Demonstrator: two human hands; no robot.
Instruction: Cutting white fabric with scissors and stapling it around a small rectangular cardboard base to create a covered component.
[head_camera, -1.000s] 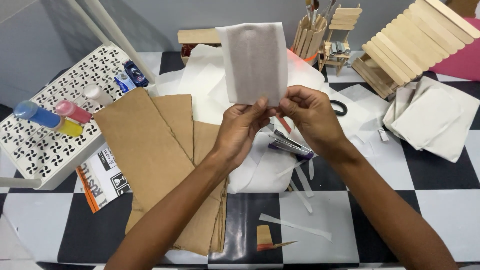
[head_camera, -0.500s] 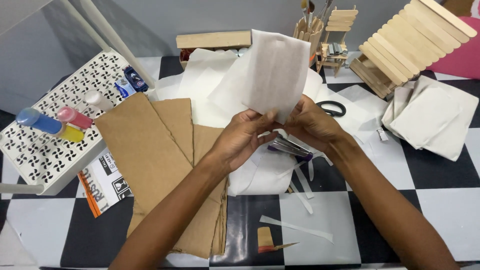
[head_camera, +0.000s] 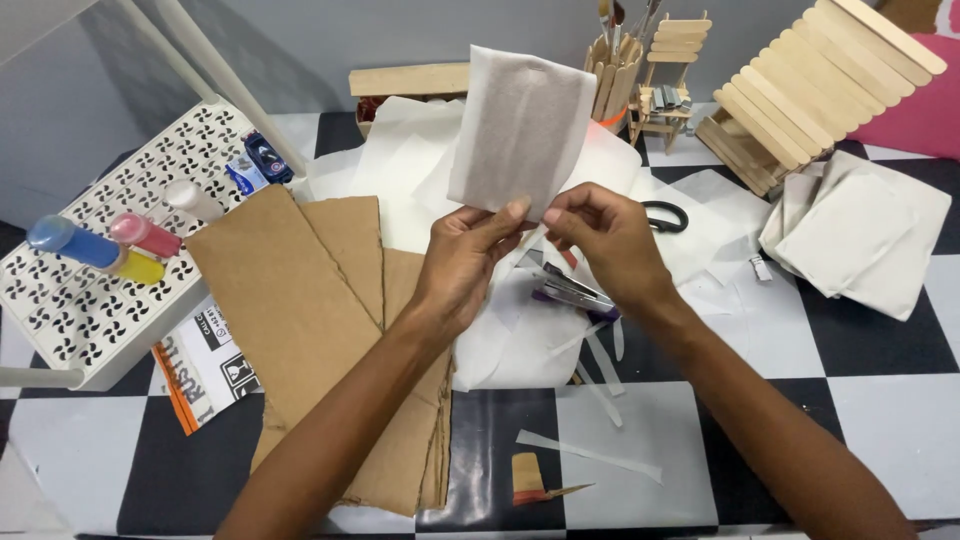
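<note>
1. Nearest the camera, a paper strip and a small wood scrap lie on the checkered table.
2. Brown cardboard sheets lie flat under the left forearm, with a white perforated tray of paint bottles to their left.
3. The left hand is pinched shut on the bottom edge of the paper sheet, thumb in front.
4. The right hand is closed on the same edge just beside it; its fingertips are partly hidden, so the exact contact is unclear.
5. The sheet stands upright above the table, between the hands and the back wall. It looks thin, light and limp, easily creased or torn, so the lower edge or corners seem the best hold.
6. Beyond lie white papers, scissors, a brush holder and stick-built models.
</note>
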